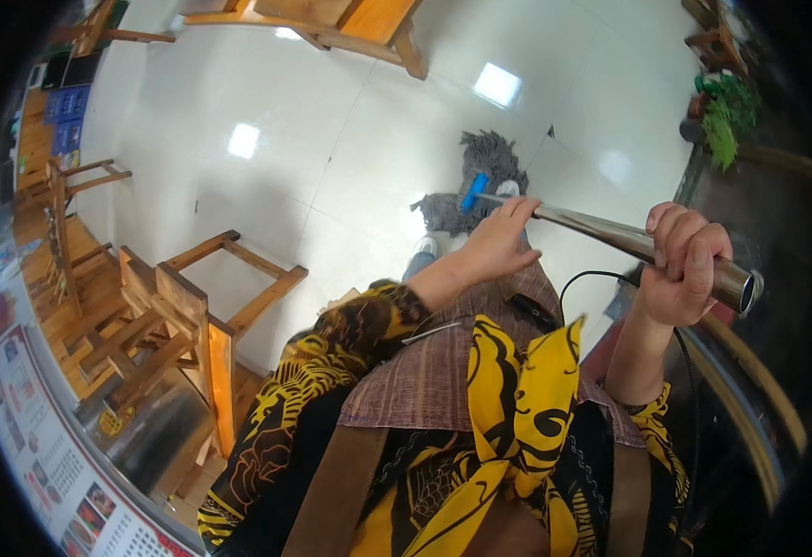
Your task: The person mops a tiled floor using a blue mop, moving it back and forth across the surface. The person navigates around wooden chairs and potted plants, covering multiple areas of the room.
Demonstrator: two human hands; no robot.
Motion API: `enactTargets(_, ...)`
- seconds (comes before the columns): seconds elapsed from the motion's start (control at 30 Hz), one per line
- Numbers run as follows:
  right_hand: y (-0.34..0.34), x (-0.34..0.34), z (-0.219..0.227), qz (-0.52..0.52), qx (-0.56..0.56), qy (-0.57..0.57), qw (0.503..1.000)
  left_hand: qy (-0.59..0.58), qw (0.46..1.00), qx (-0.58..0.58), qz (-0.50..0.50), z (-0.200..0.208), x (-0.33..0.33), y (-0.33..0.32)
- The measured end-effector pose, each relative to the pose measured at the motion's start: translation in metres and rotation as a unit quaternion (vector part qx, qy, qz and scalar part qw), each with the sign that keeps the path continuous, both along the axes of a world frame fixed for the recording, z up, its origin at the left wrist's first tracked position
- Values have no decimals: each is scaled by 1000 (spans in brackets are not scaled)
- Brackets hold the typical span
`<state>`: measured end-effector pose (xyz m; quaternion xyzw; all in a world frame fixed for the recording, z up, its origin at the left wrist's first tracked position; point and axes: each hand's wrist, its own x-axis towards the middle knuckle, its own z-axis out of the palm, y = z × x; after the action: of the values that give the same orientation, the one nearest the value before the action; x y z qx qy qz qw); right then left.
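Note:
A mop with a shiny metal pole [592,226] slants across in front of me. Its grey strand head [445,212] lies spread on the floor by my shoes, joined to the pole by a blue clamp [474,192]. High on the pole, close to its open end, my right hand [680,269] is wrapped around the metal. Lower down, my left hand [499,243] holds the pole loosely, fingers bent over it and thumb sticking out. Part of the left grip is hidden behind the hand itself.
Wooden chairs [183,320] stand to the left, and an orange-brown wooden table [332,35] is at the far side. Blue crates [67,116] sit at the far left. A green plant [726,116] is at the right. A black cable [592,273] hangs near my right arm.

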<state>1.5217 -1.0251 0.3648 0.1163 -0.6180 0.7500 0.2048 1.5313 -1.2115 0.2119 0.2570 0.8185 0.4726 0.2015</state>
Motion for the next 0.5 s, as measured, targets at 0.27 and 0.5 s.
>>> enactTargets(0.27,-97,104,7,-90,46,-15,995,0,1000,7,-6,-47,62,-30)
enactTargets(0.5,-113,182,11,-145,47,-38,988,-29,996,-9,-85,-100,96,-22)
